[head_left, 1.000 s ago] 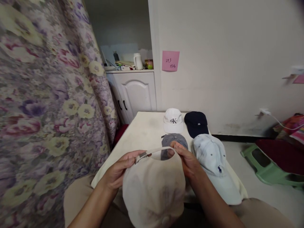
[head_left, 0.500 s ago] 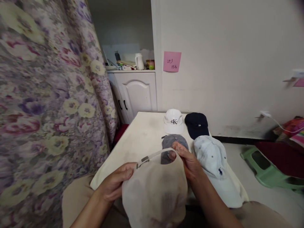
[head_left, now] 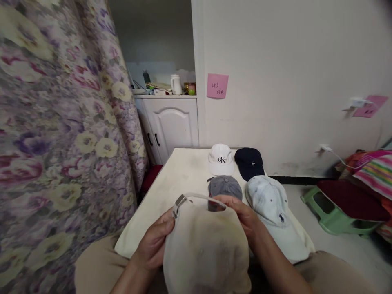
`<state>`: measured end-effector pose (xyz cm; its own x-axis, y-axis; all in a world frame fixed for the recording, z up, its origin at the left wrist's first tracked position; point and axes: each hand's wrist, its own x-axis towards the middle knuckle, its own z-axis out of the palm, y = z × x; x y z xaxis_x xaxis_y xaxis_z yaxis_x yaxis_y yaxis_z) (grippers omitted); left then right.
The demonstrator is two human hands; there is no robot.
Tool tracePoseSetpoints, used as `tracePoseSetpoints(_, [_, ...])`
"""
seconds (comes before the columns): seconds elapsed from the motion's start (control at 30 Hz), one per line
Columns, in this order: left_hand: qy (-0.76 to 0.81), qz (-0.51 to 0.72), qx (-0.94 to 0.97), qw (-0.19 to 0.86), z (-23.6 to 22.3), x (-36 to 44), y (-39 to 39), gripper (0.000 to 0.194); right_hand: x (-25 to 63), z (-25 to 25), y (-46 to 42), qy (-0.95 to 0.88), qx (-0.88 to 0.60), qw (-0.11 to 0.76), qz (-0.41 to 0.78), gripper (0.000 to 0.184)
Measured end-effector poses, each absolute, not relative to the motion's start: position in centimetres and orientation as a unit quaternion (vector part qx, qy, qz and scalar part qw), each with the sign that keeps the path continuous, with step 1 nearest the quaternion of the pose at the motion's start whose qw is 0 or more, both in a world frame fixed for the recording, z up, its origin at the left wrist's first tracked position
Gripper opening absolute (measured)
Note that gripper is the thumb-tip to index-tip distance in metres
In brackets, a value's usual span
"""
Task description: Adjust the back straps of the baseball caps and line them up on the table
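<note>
A beige baseball cap [head_left: 205,249] is held between my hands near my lap, its back strap and metal buckle [head_left: 179,204] facing up and away. My left hand [head_left: 155,237] grips the cap's edge just below the buckle, thumb on the outside. On the opposite side of the strap, my right hand [head_left: 241,214] has its fingers closed on the cap; part of them is behind the fabric. Just beyond lies a grey cap [head_left: 226,187], partly covered by the held one. Beside my right forearm is a pale blue cap [head_left: 269,204] with a dark horse-rider logo.
At the table's [head_left: 171,179] far side sit a white cap [head_left: 221,161] with black letters and a navy cap [head_left: 249,163]. A floral curtain [head_left: 70,143] hangs at left. A green stool [head_left: 330,216] stands on the floor at right; a white cabinet [head_left: 176,126] is behind.
The beige cap has tilted, so the strap bows upward and its opening looks narrower. My right hand has lowered slightly along the edge. The view has shifted a little to the right.
</note>
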<state>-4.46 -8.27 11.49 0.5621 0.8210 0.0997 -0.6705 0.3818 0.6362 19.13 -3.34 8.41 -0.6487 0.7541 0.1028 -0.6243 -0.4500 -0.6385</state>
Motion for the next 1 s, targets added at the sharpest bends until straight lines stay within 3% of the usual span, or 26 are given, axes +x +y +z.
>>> tracePoseSetpoints(0.13, [0.107, 0.471, 0.303, 0.821, 10.8, -4.7, -7.9, 0.030, 18.4, 5.3, -3.4, -0.315, -0.158, 0.390, 0.851, 0.028])
tracePoseSetpoints(0.27, [0.120, 0.480, 0.276, 0.824, 9.9, -4.8, -7.6, 0.033, 17.5, 3.3, -4.6, -0.277, -0.179, 0.436, 0.837, 0.025])
tracePoseSetpoints(0.43, [0.170, 0.507, 0.233, 0.812, 8.1, -5.5, -6.7, 0.026, 16.2, 3.6, -5.6, -0.232, -0.221, 0.529, 0.786, 0.018])
tracePoseSetpoints(0.6, [0.222, 0.471, 0.158, 0.839, 4.4, -7.1, -6.3, 0.010, 15.6, 3.5, -5.0, -0.212, -0.267, 0.567, 0.750, 0.011])
tracePoseSetpoints(0.8, [0.184, 0.494, 0.138, 0.838, 1.5, -7.9, -6.3, 0.014, 15.2, 1.1, -4.3, -0.186, -0.235, 0.484, 0.822, 0.036])
tracePoseSetpoints(1.0, [0.320, 0.540, 0.114, 0.770, 2.3, -7.8, -6.5, 0.020, 15.4, -3.4, -5.4, -0.218, -0.254, 0.482, 0.809, 0.057])
